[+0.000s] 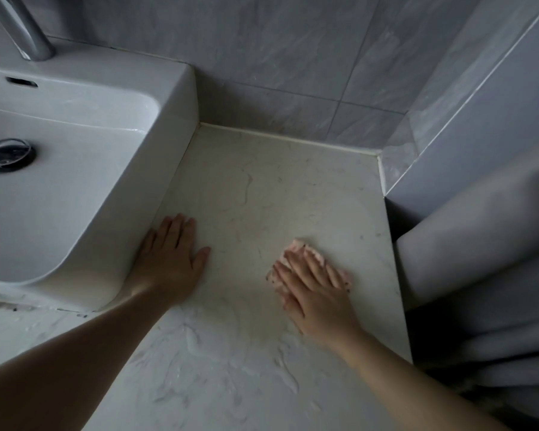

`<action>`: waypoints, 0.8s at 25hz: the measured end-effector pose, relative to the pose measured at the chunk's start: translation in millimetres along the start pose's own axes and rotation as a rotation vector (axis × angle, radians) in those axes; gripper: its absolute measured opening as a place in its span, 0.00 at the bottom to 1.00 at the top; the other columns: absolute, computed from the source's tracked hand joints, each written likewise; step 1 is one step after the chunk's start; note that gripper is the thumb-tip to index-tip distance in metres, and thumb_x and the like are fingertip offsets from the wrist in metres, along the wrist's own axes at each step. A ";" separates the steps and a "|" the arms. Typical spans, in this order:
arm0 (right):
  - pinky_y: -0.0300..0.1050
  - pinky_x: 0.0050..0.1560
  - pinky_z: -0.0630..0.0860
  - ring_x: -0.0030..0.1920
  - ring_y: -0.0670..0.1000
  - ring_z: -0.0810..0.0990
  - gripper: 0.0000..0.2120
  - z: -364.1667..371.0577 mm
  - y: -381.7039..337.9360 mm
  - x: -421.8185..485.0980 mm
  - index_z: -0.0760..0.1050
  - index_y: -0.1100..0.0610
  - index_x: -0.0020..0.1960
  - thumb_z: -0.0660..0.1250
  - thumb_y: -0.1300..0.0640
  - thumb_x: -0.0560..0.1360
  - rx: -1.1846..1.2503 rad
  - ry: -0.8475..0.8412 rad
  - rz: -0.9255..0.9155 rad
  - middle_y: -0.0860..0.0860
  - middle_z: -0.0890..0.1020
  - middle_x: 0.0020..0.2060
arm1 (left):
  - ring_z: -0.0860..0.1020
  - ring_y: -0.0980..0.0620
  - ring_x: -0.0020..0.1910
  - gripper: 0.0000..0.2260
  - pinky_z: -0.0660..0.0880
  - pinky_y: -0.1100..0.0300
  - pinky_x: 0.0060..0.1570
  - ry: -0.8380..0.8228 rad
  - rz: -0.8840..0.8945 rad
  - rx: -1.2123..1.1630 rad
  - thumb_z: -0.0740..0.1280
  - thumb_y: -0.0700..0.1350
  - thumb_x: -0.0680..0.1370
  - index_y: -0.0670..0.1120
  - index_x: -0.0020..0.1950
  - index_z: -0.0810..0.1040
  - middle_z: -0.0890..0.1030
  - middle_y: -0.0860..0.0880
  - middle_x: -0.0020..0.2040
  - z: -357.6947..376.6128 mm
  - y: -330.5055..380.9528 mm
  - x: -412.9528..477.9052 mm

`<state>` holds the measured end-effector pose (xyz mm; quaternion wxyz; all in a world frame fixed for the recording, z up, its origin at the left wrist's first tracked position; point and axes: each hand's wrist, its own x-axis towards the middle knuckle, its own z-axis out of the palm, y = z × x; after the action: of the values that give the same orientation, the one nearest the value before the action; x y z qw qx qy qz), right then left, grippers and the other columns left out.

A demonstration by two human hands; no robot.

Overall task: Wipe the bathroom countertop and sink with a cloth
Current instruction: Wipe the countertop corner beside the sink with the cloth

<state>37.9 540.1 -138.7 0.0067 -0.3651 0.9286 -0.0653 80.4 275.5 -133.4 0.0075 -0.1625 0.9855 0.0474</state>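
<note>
A pale marble countertop runs from the white sink on the left to the grey wall on the right. My right hand lies flat with straight fingers on a small pink cloth, pressing it onto the counter near the right edge. The cloth shows only around my fingertips and beside my hand. My left hand rests flat and open on the counter, its outer edge against the sink's side wall. The near part of the counter looks wet and streaked.
A chrome tap rises at the sink's back and a chrome drain plug sits in the basin. Grey tiled walls close the back and right. A grey curtain or cloth hangs past the counter's right edge.
</note>
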 end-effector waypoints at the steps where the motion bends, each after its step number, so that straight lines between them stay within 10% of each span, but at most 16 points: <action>1: 0.53 0.67 0.60 0.71 0.56 0.67 0.26 -5.1 4.4 1.8 0.66 0.47 0.71 0.41 0.41 0.79 -0.018 -0.035 -0.002 0.49 0.69 0.71 | 0.49 0.49 0.76 0.35 0.46 0.53 0.72 -0.018 0.008 -0.003 0.37 0.61 0.73 0.46 0.76 0.50 0.51 0.47 0.77 0.3 -0.9 -0.8; 5: 0.50 0.73 0.42 0.77 0.50 0.45 0.39 -13.9 44.5 32.3 0.48 0.40 0.75 0.28 0.34 0.66 0.035 -0.069 0.357 0.44 0.49 0.77 | 0.55 0.46 0.75 0.37 0.49 0.51 0.71 -0.005 0.101 -0.022 0.38 0.62 0.72 0.43 0.75 0.58 0.59 0.44 0.75 -1.4 -14.2 -30.9; 10: 0.55 0.65 0.64 0.67 0.60 0.71 0.26 2.0 -20.2 -17.3 0.71 0.49 0.67 0.50 0.38 0.75 -0.003 0.154 0.178 0.52 0.74 0.67 | 0.59 0.47 0.73 0.38 0.43 0.58 0.69 -0.034 0.140 0.022 0.36 0.65 0.75 0.42 0.74 0.61 0.63 0.45 0.74 -2.1 -25.8 -68.8; 13: 0.53 0.63 0.65 0.67 0.57 0.71 0.23 5.1 -11.1 -23.5 0.70 0.48 0.67 0.44 0.43 0.80 -0.089 0.200 0.026 0.50 0.75 0.66 | 0.61 0.46 0.72 0.39 0.45 0.57 0.69 -0.039 0.144 0.033 0.33 0.64 0.75 0.41 0.73 0.62 0.65 0.44 0.73 0.4 -26.5 -69.3; 17: 0.61 0.63 0.68 0.65 0.62 0.73 0.23 -2.8 26.6 18.0 0.74 0.49 0.65 0.50 0.45 0.76 -0.100 0.211 0.435 0.54 0.76 0.65 | 0.55 0.50 0.74 0.42 0.45 0.56 0.70 -0.007 0.158 0.000 0.29 0.66 0.72 0.44 0.75 0.58 0.60 0.47 0.75 5.3 -27.5 -67.3; 20: 0.56 0.65 0.65 0.66 0.62 0.73 0.23 7.4 -17.5 -3.5 0.74 0.51 0.65 0.53 0.46 0.75 -0.068 0.260 0.321 0.53 0.76 0.65 | 0.57 0.49 0.74 0.39 0.44 0.57 0.70 0.004 0.157 0.004 0.33 0.65 0.75 0.43 0.74 0.60 0.61 0.46 0.74 4.4 -27.5 -67.1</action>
<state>52.8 528.9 -144.0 -0.1152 -0.2008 0.9696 -0.0786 152.7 271.5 -138.3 0.0023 -0.0849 0.9953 0.0454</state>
